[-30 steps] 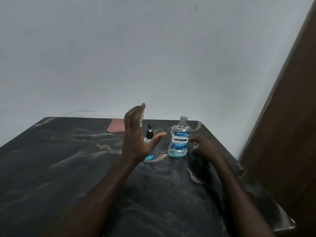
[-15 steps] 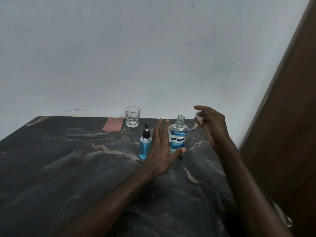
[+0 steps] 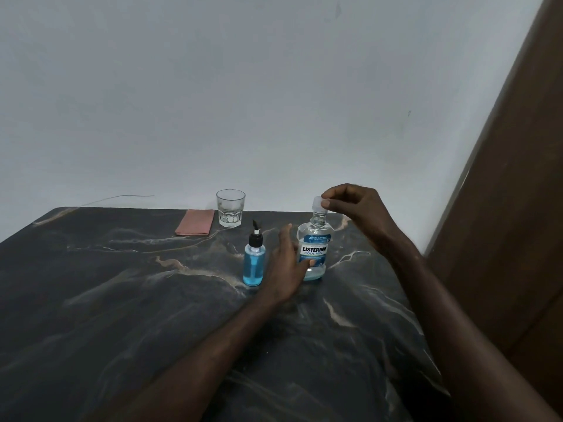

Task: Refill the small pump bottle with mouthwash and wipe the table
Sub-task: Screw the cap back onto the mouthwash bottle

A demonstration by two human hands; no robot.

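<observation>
Cap (image 3: 317, 203) moved over mouthwash bottle (image 3: 318, 237), pinched in R hand (image 3: 356, 208), L hand (image 3: 286, 269) holds it, pump bottle (image 3: 253, 264) beside

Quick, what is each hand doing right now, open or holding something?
Left hand: grips the Listerine bottle by its body.
Right hand: pinches the clear cap at the bottle's neck.

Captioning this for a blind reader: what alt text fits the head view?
The right hand pinches a clear cap just above the open Listerine bottle, which the left hand holds on a dark marble table. To its left: a small pump bottle of blue liquid, a glass, a folded pink cloth.
</observation>
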